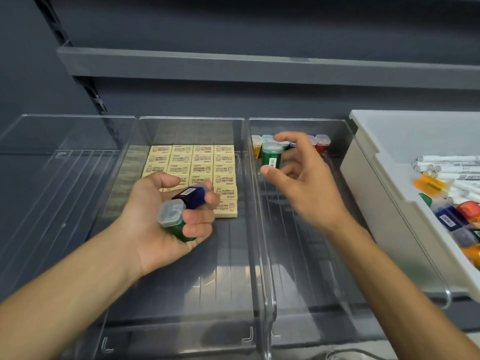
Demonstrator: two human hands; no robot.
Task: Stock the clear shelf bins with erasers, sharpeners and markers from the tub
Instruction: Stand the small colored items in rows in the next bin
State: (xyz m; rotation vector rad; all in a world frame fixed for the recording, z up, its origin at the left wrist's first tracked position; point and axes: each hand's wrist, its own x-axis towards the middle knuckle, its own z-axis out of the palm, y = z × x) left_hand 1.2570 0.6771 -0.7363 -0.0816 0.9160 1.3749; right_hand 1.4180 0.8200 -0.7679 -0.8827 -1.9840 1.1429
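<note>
Holding two items: left hand (pixel 166 216), palm up over the middle bin (pixel 192 120), fingers curled round a blue sharpener (pixel 192 196) near the fingertips and a capped sharpener (pixel 173 213), green-bodied with a clear lid, lying across the palm.

Right hand (pixel 306 183): over the right bin (pixel 298 268), thumb and fingers partly spread, pinching a green sharpener (pixel 271 155) between the thumb below and the forefinger above. The sharpener is upright, clear cap up, barcode label toward the camera. Whether it touches the bin floor cannot be told.

Sharpener row (pixel 322 142): at the back wall of the right bin, caps up, yellow at the left end and red at the right, just behind the green sharpener and partly hidden by the hand.

Erasers (pixel 200 165): cream, printed, laid flat in close rows in the rear half of the middle bin; the nearest ones are partly covered by the left hand.

Left bin (pixel 52 178): clear, just beside the middle bin.

Tub (pixel 389 152): white, just right of the right bin, holding white markers (pixel 446 162) and mixed-colour sharpeners.
</note>
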